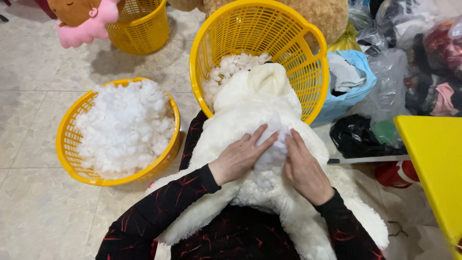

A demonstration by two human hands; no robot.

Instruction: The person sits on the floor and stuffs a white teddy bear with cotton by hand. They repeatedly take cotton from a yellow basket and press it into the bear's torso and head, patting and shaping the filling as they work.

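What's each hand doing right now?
Left hand: fingers extended, pressing white stuffing into the white plush toy.
Right hand: flat on the same stuffing, gripping nothing.

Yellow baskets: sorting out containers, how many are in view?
3: one at left heaped with white stuffing, one tilted behind the plush toy, one at top left, partly cropped.
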